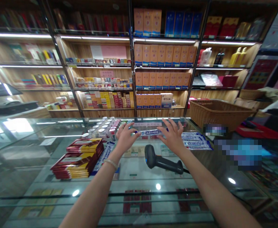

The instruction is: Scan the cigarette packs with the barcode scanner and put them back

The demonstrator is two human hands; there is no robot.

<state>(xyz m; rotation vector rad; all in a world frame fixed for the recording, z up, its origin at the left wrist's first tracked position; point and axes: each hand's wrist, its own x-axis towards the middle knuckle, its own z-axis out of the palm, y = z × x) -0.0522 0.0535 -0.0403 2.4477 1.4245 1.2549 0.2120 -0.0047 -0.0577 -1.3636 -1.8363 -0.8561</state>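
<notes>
A slim blue-and-white packet (150,132) spans the gap between my two hands above the glass counter. My left hand (126,136) has its thumb and forefinger on the packet's left end. At the right end, my right hand (173,136) pinches it between thumb and forefinger, the other fingers spread upward. Below them, a black barcode scanner (161,161) lies on the glass. Similar blue-and-white packets (196,141) lie beside my right hand, and more (104,156) sit by my left forearm. Stacked red-and-yellow packets (79,158) stand left of these.
Several clear-lidded containers (102,131) stand behind the stacks. A wicker basket (219,110) sits on the counter at the right, near a blurred patch. The glass counter (65,193) shows goods underneath. Lit shelves (105,65) with boxes and bottles line the back wall.
</notes>
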